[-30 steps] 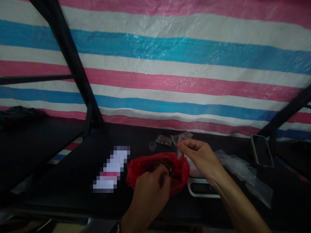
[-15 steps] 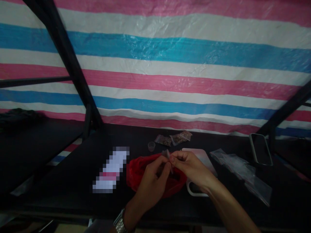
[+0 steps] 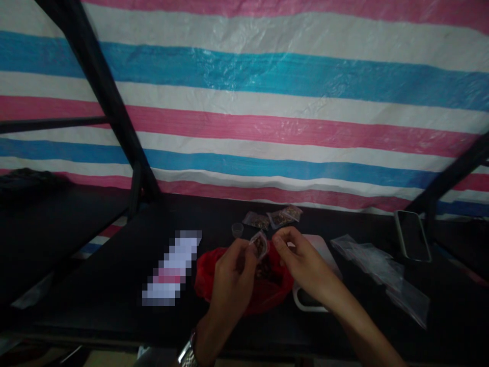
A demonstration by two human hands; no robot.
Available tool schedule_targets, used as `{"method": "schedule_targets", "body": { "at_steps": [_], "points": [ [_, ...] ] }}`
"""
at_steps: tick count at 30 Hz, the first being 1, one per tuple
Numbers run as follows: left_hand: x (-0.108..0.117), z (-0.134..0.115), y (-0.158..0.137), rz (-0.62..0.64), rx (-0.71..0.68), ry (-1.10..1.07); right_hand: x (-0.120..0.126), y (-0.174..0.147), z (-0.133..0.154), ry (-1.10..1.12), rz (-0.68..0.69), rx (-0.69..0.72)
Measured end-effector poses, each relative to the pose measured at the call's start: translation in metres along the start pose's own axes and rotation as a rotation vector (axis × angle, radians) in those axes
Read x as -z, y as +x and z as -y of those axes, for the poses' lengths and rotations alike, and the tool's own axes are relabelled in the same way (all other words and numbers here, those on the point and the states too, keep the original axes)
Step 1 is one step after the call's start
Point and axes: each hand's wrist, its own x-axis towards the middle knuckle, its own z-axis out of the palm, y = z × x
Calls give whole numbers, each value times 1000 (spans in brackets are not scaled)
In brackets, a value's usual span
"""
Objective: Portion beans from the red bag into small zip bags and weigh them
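Over a red plastic bag (image 3: 208, 270), whose mouth shows dark brown bits inside, my left hand (image 3: 233, 275) pinches a small clear zip bag (image 3: 260, 243) with brown bits in it. The zip bag is tilted and its top looks spread apart. My right hand (image 3: 301, 262) is just right of the zip bag, separated from it by a small gap. Its thumb and index finger are pressed together; whether anything is between them cannot be made out. Under the right forearm lies a white device like a kitchen scale (image 3: 311, 303), partly covered.
Behind the red bag are a small clear cup (image 3: 237, 230) and several filled zip bags (image 3: 280, 218). Flat clear bags (image 3: 376, 262) lie at the right, beside a phone (image 3: 412, 235). A blurred-out slip (image 3: 171, 270) lies at the left on the black table (image 3: 114, 300).
My right hand has come off the zip bag and moved slightly right. The zip bag, held by my left hand, has turned so its brown contents show.
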Motion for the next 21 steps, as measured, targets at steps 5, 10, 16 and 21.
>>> {"method": "schedule_targets", "body": {
  "at_steps": [5,10,16,21],
  "points": [
    [5,-4,0,107,-35,-10,-12,6,-10,320,47,-204],
    [19,5,3,35,-81,272,-9,14,-8,344,-129,-40],
    [31,-1,-3,59,-12,747,-12,14,-17,98,-131,87],
    [30,-8,-7,168,53,904,-16,9,-15,12,-162,139]
  ]
}}
